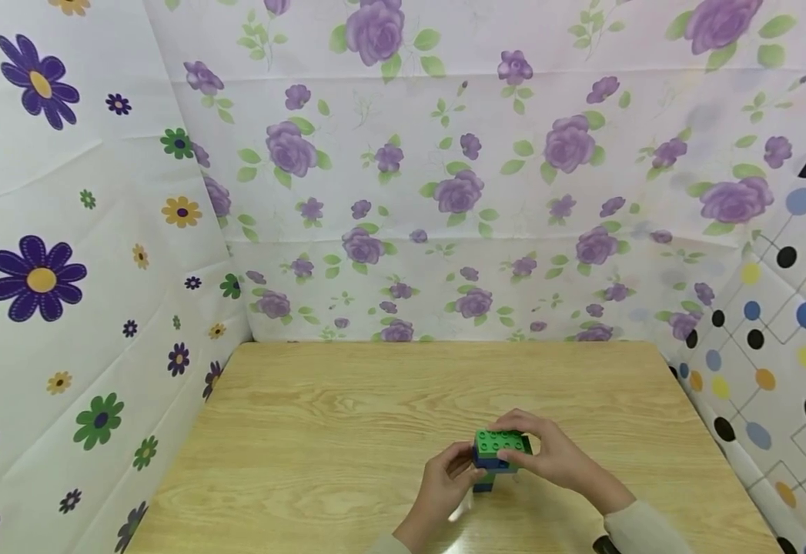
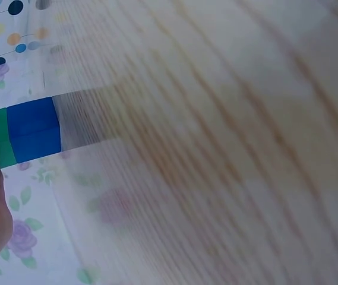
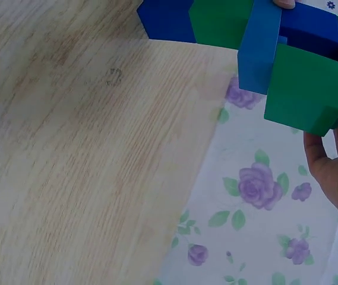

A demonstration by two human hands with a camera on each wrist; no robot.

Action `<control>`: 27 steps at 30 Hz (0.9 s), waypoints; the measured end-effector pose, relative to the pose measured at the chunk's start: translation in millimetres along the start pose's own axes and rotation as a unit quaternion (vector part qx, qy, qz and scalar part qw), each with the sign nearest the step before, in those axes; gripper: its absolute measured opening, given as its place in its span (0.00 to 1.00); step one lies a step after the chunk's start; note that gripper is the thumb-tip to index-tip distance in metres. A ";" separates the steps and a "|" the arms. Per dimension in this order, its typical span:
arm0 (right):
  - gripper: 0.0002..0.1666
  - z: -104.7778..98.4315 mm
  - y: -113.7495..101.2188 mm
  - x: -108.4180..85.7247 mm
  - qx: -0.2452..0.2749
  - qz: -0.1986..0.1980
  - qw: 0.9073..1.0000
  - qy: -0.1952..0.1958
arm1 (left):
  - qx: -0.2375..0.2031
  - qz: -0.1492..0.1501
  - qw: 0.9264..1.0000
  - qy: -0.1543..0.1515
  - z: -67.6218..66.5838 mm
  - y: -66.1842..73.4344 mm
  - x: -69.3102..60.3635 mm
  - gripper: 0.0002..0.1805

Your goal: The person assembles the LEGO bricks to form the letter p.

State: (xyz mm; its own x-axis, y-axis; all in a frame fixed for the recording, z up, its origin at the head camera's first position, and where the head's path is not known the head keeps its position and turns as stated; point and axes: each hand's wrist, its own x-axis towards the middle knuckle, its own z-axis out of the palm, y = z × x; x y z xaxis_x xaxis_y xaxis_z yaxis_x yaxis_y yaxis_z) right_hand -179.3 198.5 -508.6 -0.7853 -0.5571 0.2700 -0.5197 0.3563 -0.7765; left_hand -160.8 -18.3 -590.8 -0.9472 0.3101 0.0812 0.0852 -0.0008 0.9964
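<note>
A stack of green and blue toy building bricks [image 1: 489, 463] stands upright on the wooden table. Its top is a long green brick [image 1: 491, 442] with round studs. Below come blue bricks and a narrow green and blue column; the lowest blue brick [image 2: 35, 129] meets the tabletop. From the left, my left hand [image 1: 443, 481] holds the stack's upper part between thumb and fingers. My right hand [image 1: 558, 455] grips the top green brick from the right, thumb in front and fingers behind. A square green brick [image 3: 304, 89] sits beside the right fingertips.
The wooden table [image 1: 292, 446] stretches out around the stack. Floral cloth [image 1: 416, 223] hangs behind it, with patterned cloths [image 1: 98, 323] on the left and right. A small dark object [image 1: 605, 545] shows by the right sleeve at the bottom edge.
</note>
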 end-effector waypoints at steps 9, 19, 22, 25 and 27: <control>0.17 -6.7 6.7 0.6 0.050 0.010 0.999 -0.002 | -0.003 0.015 1.000 0.001 -3.2 0.2 2.1 0.22; 0.16 -2.3 12.4 -14.6 0.051 0.036 0.997 0.042 | -0.004 -0.003 1.000 0.011 1.5 -1.2 2.2 0.21; 0.17 0.6 12.6 -16.3 0.040 0.037 0.997 0.050 | 0.003 -0.002 1.000 0.013 2.2 -2.2 1.5 0.21; 0.17 2.8 13.0 -18.3 0.036 0.039 0.997 0.053 | 0.006 0.000 1.000 0.014 2.1 -2.8 1.0 0.21; 0.18 3.5 13.6 -20.2 0.036 0.042 0.997 0.055 | 0.008 -0.003 1.000 0.015 2.2 -2.9 1.3 0.21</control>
State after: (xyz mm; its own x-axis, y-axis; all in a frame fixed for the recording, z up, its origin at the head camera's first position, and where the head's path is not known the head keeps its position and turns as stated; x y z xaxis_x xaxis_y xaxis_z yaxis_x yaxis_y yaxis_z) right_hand -169.3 212.0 -526.6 -0.8589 -0.4412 0.2601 -0.4288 0.3416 -0.8363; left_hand -161.6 -15.8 -593.6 -0.9565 0.2812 0.0771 0.0850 0.0160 0.9963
